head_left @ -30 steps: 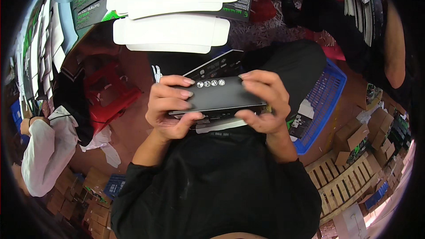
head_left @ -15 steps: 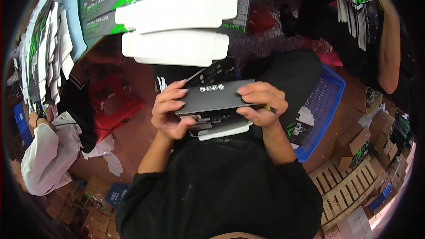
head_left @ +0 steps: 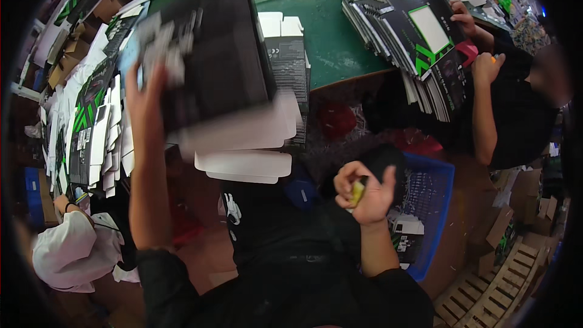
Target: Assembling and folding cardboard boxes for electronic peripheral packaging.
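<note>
My left hand point(head_left: 146, 88), blurred by motion, grips the left side of a flat black printed carton point(head_left: 218, 54) with white flaps, over the table edge. The carton is blurred too and tilted. Beneath and beside it lies a stack of printed cartons point(head_left: 285, 54) with white flaps. My right hand point(head_left: 367, 194) is turned palm up above my lap, fingers curled around a small yellow-and-dark object point(head_left: 358, 192) whose kind I cannot make out. The thumb stands apart.
Flat cartons are heaped on the left point(head_left: 91, 121). Across the green table point(head_left: 328, 54), a co-worker's hand point(head_left: 464, 18) is at a fanned carton stack point(head_left: 413, 36). A blue crate point(head_left: 440, 206) with cut pieces stands at my right, near a wooden pallet point(head_left: 492, 285). Another person point(head_left: 79, 249) sits at left.
Both hands were on a black carton above my lap. The left hand has moved up and left to the table with a carton; the right has let go. My view has shifted toward the table.
</note>
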`<act>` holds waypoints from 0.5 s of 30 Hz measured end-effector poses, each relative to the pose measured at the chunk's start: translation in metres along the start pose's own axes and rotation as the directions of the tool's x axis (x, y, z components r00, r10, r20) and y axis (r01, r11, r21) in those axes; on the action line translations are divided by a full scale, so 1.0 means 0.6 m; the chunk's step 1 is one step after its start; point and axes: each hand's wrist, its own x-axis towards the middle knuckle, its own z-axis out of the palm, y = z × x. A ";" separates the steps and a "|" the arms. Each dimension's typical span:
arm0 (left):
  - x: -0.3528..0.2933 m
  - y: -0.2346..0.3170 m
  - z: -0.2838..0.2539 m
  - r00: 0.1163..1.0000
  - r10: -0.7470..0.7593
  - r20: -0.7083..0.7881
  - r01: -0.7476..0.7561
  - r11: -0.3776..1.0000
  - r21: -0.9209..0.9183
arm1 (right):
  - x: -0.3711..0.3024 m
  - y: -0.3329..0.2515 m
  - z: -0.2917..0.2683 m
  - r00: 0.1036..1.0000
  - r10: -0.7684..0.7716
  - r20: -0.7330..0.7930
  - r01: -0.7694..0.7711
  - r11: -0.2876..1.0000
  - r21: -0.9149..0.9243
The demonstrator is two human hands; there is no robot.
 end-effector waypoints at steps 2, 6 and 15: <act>0.161 0.003 0.024 0.995 0.044 -0.092 -0.033 0.993 0.109 | 0.007 0.021 -0.003 0.961 0.260 0.091 -0.262 0.965 0.014; 0.258 -0.017 0.049 0.962 0.112 -0.250 -0.036 0.956 0.290 | -0.015 0.095 -0.019 0.864 0.481 0.146 -0.483 0.875 -0.024; 0.131 -0.108 0.041 0.890 -0.091 0.446 -0.374 0.412 0.831 | -0.036 0.091 -0.012 0.784 0.577 0.230 -0.468 0.792 -0.392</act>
